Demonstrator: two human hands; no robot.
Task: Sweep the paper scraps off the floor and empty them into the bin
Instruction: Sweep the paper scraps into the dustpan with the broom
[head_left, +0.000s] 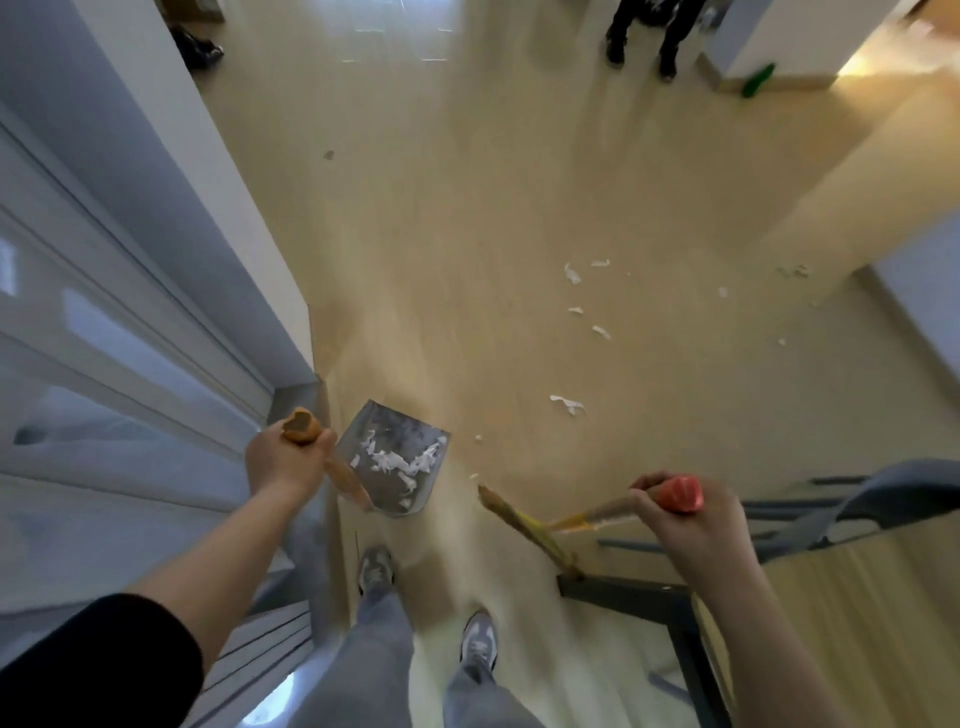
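Observation:
My left hand (283, 460) grips the orange handle of a metal dustpan (395, 462), which holds several white paper scraps in its tray. My right hand (685, 525) grips the red-capped end of a broom (524, 525); its straw head slants down to the floor just right of the dustpan. More white paper scraps (569, 404) lie scattered on the beige floor ahead and to the right, some as far as the right wall (792, 271). No bin is in view.
A grey-blue wall and sliding door frame (156, 312) run along my left. A dark table leg (649, 597) and a grey chair (883, 499) stand at my right. A person's legs (644, 36) and a green object (758, 80) are far ahead. My feet (376, 569) are below.

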